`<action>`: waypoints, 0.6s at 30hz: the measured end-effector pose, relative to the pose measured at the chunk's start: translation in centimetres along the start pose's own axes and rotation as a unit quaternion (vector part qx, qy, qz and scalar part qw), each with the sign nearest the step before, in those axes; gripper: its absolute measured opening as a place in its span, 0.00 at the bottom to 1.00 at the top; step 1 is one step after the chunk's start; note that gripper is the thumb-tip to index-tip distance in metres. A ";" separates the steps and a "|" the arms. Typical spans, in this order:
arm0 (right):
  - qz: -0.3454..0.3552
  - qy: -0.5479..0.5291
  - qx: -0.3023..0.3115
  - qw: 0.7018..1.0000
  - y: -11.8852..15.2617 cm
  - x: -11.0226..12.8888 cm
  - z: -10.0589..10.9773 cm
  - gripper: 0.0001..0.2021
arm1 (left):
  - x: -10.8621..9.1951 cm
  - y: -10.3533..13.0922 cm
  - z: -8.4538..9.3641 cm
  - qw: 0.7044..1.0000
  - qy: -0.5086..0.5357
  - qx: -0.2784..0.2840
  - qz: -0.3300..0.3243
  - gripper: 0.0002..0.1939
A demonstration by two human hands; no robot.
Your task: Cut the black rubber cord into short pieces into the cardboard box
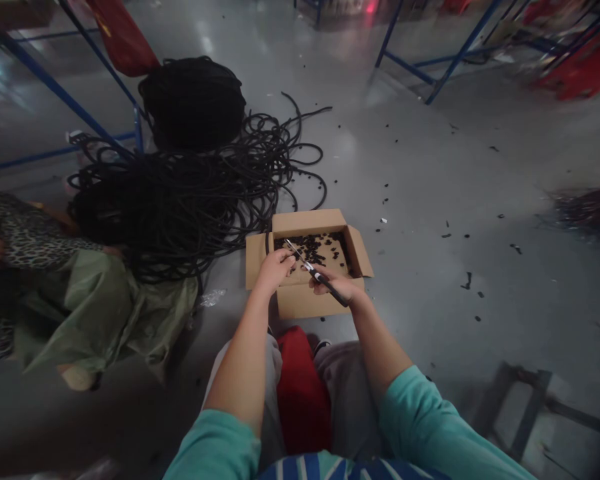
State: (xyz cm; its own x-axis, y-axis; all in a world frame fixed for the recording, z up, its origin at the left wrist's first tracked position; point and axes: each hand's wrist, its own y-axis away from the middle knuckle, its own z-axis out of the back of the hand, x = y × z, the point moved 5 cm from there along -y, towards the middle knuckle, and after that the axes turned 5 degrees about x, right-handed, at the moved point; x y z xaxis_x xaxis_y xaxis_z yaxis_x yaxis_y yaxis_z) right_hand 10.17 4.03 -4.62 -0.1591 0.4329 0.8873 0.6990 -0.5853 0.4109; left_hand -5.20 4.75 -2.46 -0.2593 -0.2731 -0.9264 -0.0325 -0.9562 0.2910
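My right hand (336, 283) is closed around the dark handles of a pair of scissors (333, 288), whose blades point up and left over an open cardboard box (310, 303). Just left of the blades, my left hand (277, 268) pinches a black cord (267, 244) that runs over the box's left flap; the held end is mostly hidden by the fingers. Inside the box lie many short black cut pieces (313, 250), scattered over its bottom.
A tangled heap of black cord (180, 200) spreads to the left, with a large bundle (193, 100) behind it. A person in green trousers (115, 307) sits at the left. Blue metal frames (430, 83) stand farther back. Black scraps dot the grey floor (420, 267).
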 end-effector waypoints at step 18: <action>-0.014 0.046 -0.052 0.997 -0.4 -0.1 0.0 0.29 | -0.6 0.2 1.1 0.999 0.043 0.006 0.006 0.06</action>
State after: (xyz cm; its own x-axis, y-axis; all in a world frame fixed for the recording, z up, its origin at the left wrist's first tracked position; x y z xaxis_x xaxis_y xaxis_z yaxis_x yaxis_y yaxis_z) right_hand 9.89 4.19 -4.81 -0.2441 0.3879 0.8888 0.6175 -0.6445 0.4508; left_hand -6.11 4.80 -1.58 -0.1767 -0.2930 -0.9396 -0.0407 -0.9517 0.3044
